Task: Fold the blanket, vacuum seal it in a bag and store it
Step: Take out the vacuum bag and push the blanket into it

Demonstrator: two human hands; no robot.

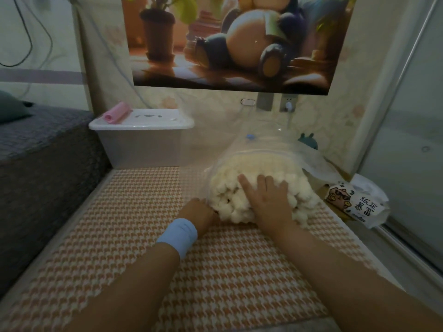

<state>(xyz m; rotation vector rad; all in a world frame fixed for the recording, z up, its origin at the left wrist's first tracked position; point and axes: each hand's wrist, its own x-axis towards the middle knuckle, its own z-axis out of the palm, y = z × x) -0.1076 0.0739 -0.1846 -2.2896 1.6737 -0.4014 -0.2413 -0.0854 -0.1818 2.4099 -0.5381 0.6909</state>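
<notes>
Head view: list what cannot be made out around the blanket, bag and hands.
All in the head view:
- Left hand: its fingers are hidden behind the hand's own back; whether they pinch the bag edge is unclear.
- Blanket far end: veiled by wrinkled plastic and dim light.
- Storage box contents: hidden by frosted walls and lid.
- Teal toy: mostly behind the bag.

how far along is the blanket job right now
Done: the blanket is folded and partly inside the clear bag. In hand: the right hand presses it in while the left hand holds the bag's mouth. Left: sealing, vacuuming through the blue valve, storing.
</notes>
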